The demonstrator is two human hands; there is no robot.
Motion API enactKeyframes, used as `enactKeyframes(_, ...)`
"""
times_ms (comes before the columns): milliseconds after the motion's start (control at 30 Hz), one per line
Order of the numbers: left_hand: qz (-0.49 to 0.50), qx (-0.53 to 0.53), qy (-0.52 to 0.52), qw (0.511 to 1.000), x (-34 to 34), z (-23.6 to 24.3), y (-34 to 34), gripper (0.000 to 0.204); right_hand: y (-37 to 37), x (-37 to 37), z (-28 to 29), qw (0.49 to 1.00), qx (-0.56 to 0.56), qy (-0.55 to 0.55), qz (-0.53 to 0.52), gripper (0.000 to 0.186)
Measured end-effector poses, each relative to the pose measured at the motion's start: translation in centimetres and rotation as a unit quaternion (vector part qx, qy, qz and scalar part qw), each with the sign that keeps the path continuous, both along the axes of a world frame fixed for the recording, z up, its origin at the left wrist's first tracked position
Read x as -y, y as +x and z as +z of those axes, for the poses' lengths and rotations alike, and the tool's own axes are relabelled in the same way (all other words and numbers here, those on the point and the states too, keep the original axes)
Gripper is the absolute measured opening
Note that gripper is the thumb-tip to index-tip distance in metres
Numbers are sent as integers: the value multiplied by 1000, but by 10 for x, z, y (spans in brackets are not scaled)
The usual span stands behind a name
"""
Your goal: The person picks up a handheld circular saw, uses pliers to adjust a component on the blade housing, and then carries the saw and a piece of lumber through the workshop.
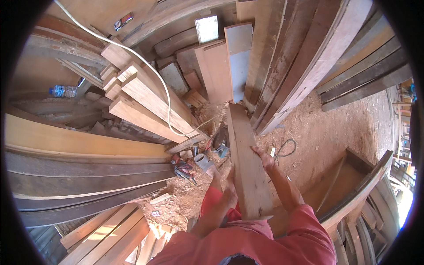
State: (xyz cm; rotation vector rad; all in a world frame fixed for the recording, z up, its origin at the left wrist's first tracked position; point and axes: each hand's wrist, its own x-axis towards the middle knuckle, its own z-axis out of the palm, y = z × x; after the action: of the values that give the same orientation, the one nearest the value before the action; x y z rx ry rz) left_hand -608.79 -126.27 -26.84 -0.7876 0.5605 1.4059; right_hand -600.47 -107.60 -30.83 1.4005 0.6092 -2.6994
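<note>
A long, thick wooden board [249,172] stretches away from my body, its near end close to my shirt. My left hand [229,189] grips its left edge near the middle. On the opposite edge, a little farther out, my right hand [264,159] is closed with the fingers bent over the side. The underside of the board and some of my fingers are hidden. Beside its far left edge, partly covered, lies a power tool with dark and bluish parts [220,143]. A red and black tool [183,168] rests among wood shavings to the left.
Planks [150,104] lean at the upper left, with a white cable [155,70] across them. Tall boards [304,66] stand at the far right. Dark beams [88,176] reach in from the left. A wooden frame [357,194] sits at the right; a plastic bottle [64,91] lies far left.
</note>
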Motion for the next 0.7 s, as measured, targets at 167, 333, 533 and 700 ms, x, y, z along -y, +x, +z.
enactKeyframes(167,-12,-47,21,999,-24,-36,-46,66,-12,10,-58,993,-45,-24,-109,55)
enactKeyframes(333,-68,-3,1,998,-31,-57,-67,63,-13,17,-80,982,-97,-81,-141,58)
enactKeyframes(533,-145,-32,16,989,-63,-42,-112,60,-37,21,-108,965,-159,-27,-208,58)
enactKeyframes(700,-111,-231,56,965,-109,-45,-136,50,-48,1,-201,961,-106,68,-247,67)
